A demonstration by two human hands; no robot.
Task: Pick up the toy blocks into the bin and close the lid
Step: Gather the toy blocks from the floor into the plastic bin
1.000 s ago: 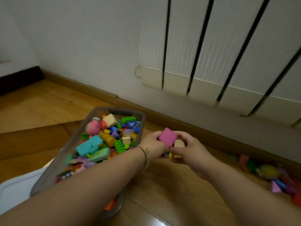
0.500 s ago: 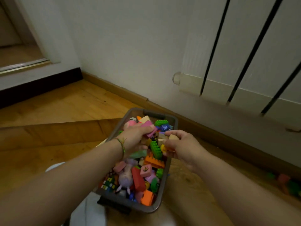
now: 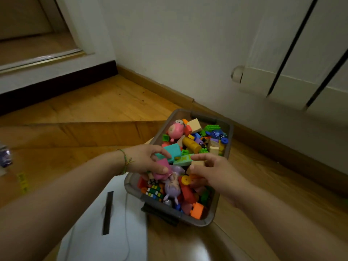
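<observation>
I see a white ribbed metal radiator (image 3: 301, 76) on the pale wall, a brown wooden skirting board (image 3: 165, 91) below, and a wooden plank floor (image 3: 90, 102).

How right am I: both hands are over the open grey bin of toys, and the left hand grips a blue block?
Not quite. The head view shows the left hand gripping a pink block, not a blue one. The rest holds: both hands, the right hand pinching a tan block, are over the open grey bin of toys.

Grey bin (image 3: 227, 151) — teal, pink, orange blocks (image 3: 190, 147) — white lid (image 3: 90, 232)
</observation>
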